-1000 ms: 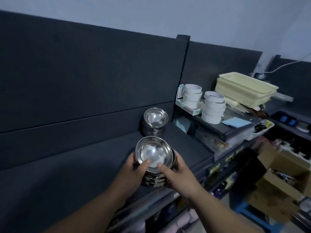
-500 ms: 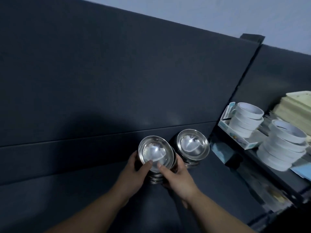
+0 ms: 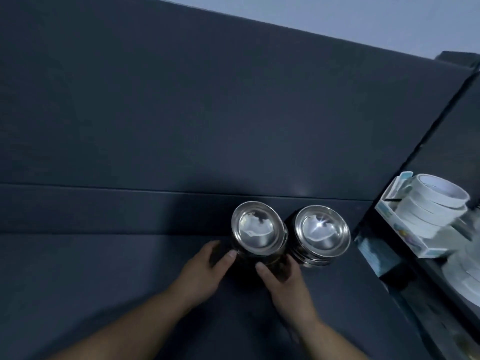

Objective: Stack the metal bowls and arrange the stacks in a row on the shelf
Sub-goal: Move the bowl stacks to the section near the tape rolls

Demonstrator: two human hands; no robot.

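Note:
Two stacks of shiny metal bowls stand side by side on the dark shelf (image 3: 104,268), close to its back wall. My left hand (image 3: 205,271) and my right hand (image 3: 281,276) grip the left stack (image 3: 257,231) low on its sides, thumbs toward me. The right stack (image 3: 322,231) stands free, almost touching the left one. The lower bowls of the left stack are in shadow behind my fingers.
A dark padded wall (image 3: 207,113) rises behind the shelf. To the right, past a vertical divider (image 3: 420,141), rolls of white tape (image 3: 436,206) are piled on a small box on a cluttered lower surface.
I have carried the stack away from the front edge to the back of the shelf and lowered it beside the other stack. My view has swung left and closer.

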